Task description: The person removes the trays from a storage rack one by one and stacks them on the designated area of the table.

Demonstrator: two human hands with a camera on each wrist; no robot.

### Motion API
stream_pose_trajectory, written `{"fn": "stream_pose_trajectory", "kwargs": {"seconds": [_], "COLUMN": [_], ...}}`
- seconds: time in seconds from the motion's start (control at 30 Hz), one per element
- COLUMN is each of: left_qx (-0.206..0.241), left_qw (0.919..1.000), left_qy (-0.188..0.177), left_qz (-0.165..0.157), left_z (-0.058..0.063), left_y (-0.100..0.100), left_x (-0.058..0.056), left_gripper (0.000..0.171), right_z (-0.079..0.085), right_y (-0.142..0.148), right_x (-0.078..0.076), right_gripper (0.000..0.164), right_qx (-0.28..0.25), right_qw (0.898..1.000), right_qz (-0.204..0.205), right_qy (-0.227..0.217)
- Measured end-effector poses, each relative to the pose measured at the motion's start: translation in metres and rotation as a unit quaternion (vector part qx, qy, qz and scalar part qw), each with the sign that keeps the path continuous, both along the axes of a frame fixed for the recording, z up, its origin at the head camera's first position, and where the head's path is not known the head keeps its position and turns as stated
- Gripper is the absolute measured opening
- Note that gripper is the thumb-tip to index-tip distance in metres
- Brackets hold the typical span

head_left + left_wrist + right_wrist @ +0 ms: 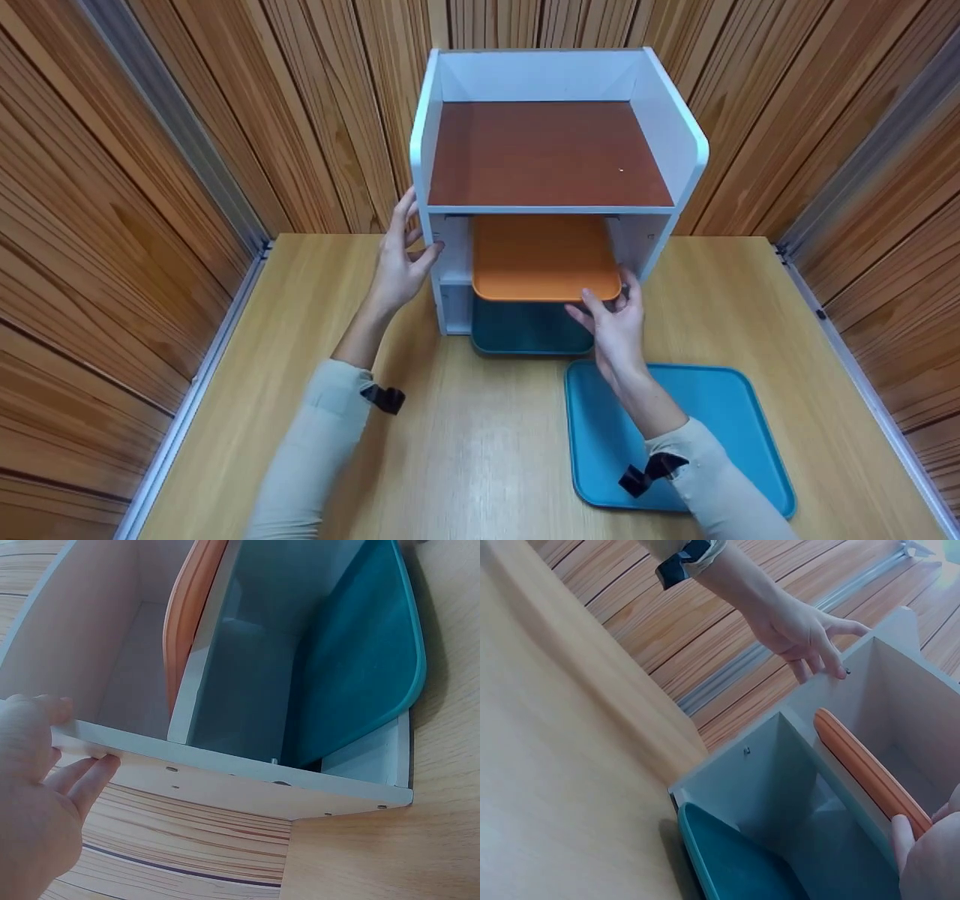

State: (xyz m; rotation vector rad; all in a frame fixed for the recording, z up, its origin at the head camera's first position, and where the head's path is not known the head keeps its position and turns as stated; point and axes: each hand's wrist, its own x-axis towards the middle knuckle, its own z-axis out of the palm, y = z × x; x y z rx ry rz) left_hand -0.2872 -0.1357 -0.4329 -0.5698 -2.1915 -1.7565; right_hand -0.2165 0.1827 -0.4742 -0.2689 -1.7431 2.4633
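Note:
A small white shelf unit (679,142) with a brown top board stands against the back wall. My left hand (399,274) holds its left side panel, thumb at the front edge and fingers along the outer face, as the left wrist view also shows. With my right hand (621,330) I grip the front right corner of an orange tray (547,259), thumb on top and fingers underneath. That tray lies in the middle compartment, its front part sticking out. In the right wrist view its edge (870,769) rests along the divider. Below, a dark teal tray (529,330) sits in the bottom compartment, also jutting forward.
A blue tray (720,420) lies on the wooden table (465,442) at the front right, beneath my right forearm. Wood-patterned walls (97,187) with metal strips enclose the table at the back and both sides. A black band (384,399) is on each sleeve.

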Motion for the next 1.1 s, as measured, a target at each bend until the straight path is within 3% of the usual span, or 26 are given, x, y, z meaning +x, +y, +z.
{"fn": "stream_pose_trajectory", "kwargs": {"seconds": [0.73,1.1], "left_qx": [0.007,0.008], "left_qw": [0.9999,0.9999], "left_qy": [-0.008,0.011], "left_qz": [0.001,-0.006], "left_z": [0.0,-0.003], "left_y": [-0.001,-0.001], "left_x": [0.0,-0.002], "left_gripper": [0.086,0.084], "right_z": [0.0,-0.002], "right_y": [-0.008,-0.006], "right_x": [-0.002,0.008], "right_gripper": [0.081,0.077], "right_qx": [-0.042,-0.049], "right_qw": [0.999,0.998], "right_qz": [-0.024,-0.039], "right_qy": [0.002,0.004]}}
